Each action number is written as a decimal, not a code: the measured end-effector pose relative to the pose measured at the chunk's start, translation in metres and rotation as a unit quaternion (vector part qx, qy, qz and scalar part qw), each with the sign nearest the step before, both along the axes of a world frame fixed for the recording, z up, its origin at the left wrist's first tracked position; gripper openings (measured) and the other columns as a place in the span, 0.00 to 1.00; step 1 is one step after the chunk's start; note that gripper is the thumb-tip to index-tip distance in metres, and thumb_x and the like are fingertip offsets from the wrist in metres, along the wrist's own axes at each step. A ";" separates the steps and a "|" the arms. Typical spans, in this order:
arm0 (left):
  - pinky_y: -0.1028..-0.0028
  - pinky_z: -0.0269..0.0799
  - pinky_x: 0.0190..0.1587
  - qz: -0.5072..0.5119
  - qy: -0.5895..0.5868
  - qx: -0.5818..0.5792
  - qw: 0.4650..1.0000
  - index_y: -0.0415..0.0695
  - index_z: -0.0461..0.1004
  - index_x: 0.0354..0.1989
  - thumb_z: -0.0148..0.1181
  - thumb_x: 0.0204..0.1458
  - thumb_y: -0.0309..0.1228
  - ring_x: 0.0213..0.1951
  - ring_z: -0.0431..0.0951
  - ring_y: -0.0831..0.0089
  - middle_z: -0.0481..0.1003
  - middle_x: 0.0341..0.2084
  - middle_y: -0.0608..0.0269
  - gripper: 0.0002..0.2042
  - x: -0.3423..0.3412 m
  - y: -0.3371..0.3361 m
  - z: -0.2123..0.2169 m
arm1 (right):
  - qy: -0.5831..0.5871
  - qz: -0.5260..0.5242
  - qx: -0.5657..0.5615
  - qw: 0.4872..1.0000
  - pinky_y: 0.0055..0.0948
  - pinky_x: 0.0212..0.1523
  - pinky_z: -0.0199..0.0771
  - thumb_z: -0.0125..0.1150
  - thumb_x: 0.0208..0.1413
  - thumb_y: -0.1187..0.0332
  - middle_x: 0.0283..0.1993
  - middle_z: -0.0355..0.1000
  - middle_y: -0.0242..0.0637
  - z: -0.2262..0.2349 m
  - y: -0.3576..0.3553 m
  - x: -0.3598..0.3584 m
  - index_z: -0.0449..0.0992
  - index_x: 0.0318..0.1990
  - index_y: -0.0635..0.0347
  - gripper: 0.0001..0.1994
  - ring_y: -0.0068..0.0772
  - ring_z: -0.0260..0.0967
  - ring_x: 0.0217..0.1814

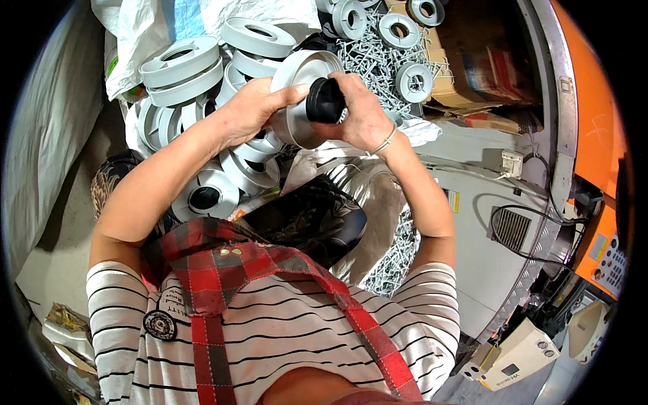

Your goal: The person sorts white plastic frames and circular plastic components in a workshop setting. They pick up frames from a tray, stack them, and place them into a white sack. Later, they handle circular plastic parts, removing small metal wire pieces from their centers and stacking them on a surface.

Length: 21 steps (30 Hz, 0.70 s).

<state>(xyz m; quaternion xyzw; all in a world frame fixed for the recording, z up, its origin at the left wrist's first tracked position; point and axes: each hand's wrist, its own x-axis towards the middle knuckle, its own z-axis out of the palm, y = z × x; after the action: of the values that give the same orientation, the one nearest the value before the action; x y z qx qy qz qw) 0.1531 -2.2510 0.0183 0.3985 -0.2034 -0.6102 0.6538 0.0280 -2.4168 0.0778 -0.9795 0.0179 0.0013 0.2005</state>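
In front of my chest, my left hand (251, 109) grips a light grey round plastic piece with a wide flanged rim (291, 125), its thumb laid over the rim. My right hand (365, 116) has its fingers curled round a black, ribbed, round part (324, 101) at the middle of the grey piece. Whether the black part sits inside the grey one or only against it, I cannot tell. Just beyond and left of my hands lies a heap of similar grey plastic rings (181, 64), some stacked, others tilted.
A cardboard box (442, 77) at the far right holds many small metal screw-like pieces (378, 57) with smaller grey rings (414, 82) on top. More metal pieces (395, 260) lie in a white sack by my right arm. An orange and grey machine (499, 196) stands at the right.
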 end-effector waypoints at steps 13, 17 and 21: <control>0.72 0.77 0.39 -0.052 0.042 0.043 0.997 0.34 0.66 0.50 0.59 0.50 0.51 0.38 0.76 0.75 0.73 0.40 0.57 0.30 0.015 0.004 0.004 | -0.010 0.203 -0.129 0.971 0.31 0.43 0.74 0.65 0.36 0.71 0.46 0.61 0.39 0.015 0.007 0.001 0.65 0.51 0.62 0.29 0.43 0.61 0.47; 0.72 0.76 0.42 0.002 0.103 -0.002 0.995 0.35 0.65 0.50 0.59 0.50 0.49 0.39 0.76 0.75 0.72 0.40 0.59 0.29 0.004 0.002 0.004 | 0.008 0.063 -0.005 0.998 0.32 0.42 0.71 0.74 0.29 0.69 0.49 0.64 0.44 0.000 0.001 0.001 0.60 0.56 0.62 0.41 0.43 0.64 0.46; 0.74 0.74 0.38 0.018 0.029 -0.043 0.998 0.36 0.66 0.49 0.58 0.52 0.48 0.36 0.74 0.77 0.72 0.36 0.63 0.27 0.001 -0.001 0.000 | 0.186 -0.258 0.381 0.868 0.22 0.19 0.68 0.61 0.51 0.56 0.26 0.73 0.43 -0.022 -0.008 -0.004 0.64 0.55 0.65 0.29 0.25 0.69 0.19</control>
<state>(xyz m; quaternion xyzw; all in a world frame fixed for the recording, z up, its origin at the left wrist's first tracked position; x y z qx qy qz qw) 0.1537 -2.2515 0.0186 0.3554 -0.2034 -0.6004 0.6869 0.0237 -2.4244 0.0557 -0.7692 0.3048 0.1388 0.5443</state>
